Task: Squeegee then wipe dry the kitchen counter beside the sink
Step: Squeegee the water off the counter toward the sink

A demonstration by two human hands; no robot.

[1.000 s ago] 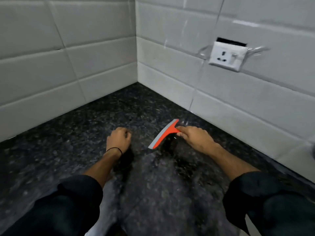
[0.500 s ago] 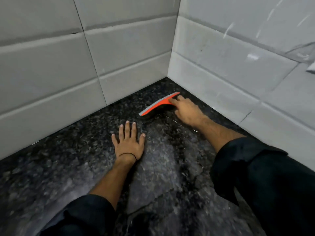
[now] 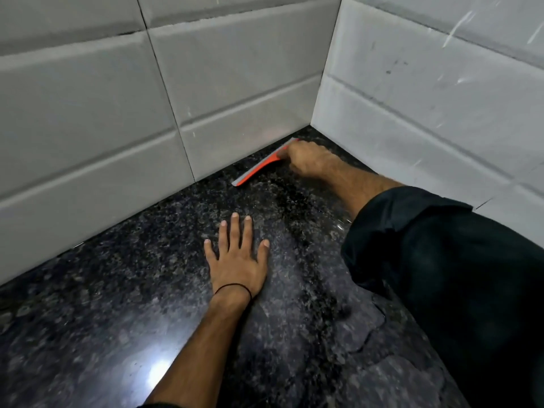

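Observation:
An orange squeegee (image 3: 259, 169) with a grey blade lies on the black speckled granite counter (image 3: 117, 290), its blade against the foot of the back wall near the corner. My right hand (image 3: 312, 160) is shut on its handle and hides most of it. My left hand (image 3: 237, 260) rests flat on the counter with fingers spread, nearer to me, holding nothing. A wet film with streaks covers the counter between and below my hands.
White tiled walls meet in a corner (image 3: 326, 83) just behind the squeegee; the back wall (image 3: 117, 113) runs to the left and the side wall (image 3: 426, 98) to the right. A light reflection (image 3: 160, 375) glares on the counter at the near left.
My right hand has pushed the squeegee away from me into the corner by the back wall. My left hand went from a fist to flat on the counter. The wall socket has left the view.

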